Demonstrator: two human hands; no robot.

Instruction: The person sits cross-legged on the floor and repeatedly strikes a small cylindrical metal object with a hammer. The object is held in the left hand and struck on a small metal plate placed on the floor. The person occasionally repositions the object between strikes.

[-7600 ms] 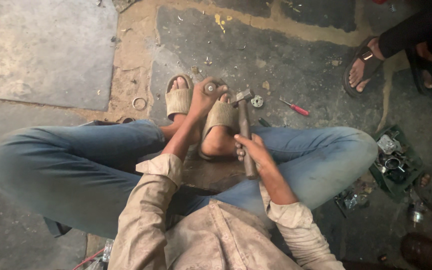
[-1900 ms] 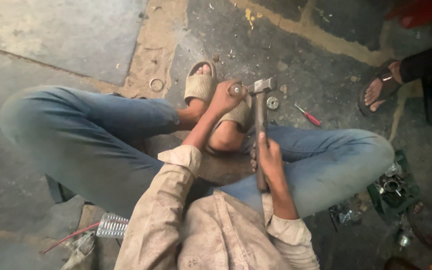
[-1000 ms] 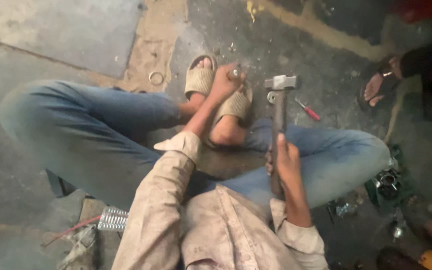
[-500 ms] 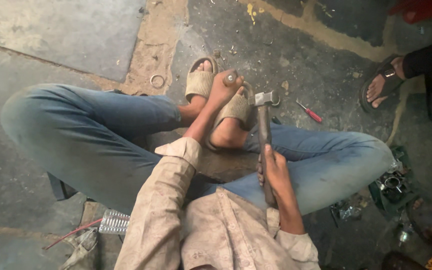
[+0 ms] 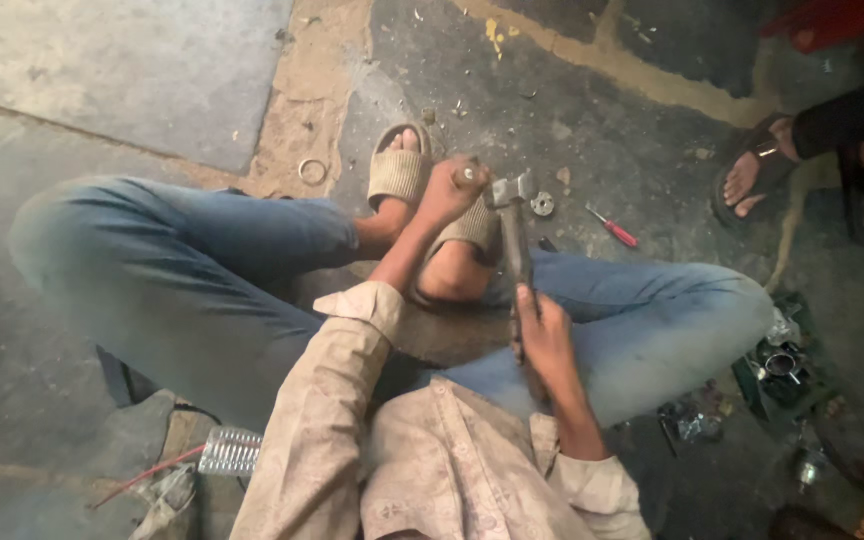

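I sit cross-legged on a stone floor in blue jeans and tan sandals. My left hand (image 5: pixel 449 190) is closed around a small metal part (image 5: pixel 468 176), held above my sandalled feet. My right hand (image 5: pixel 544 335) grips the handle of a hammer (image 5: pixel 512 225). The hammer's steel head (image 5: pixel 510 189) is down right beside the metal part and my left fist.
A small metal bearing (image 5: pixel 543 203) and a red-handled screwdriver (image 5: pixel 613 229) lie on the floor past my feet. A metal ring (image 5: pixel 312 170) lies at the left. Another person's sandalled foot (image 5: pixel 752 180) is at the upper right. Engine parts on a green tray (image 5: pixel 777 365) sit at the right.
The hammer was raised a second ago and has swung down onto the part in my left hand. The left hand has stayed in place.
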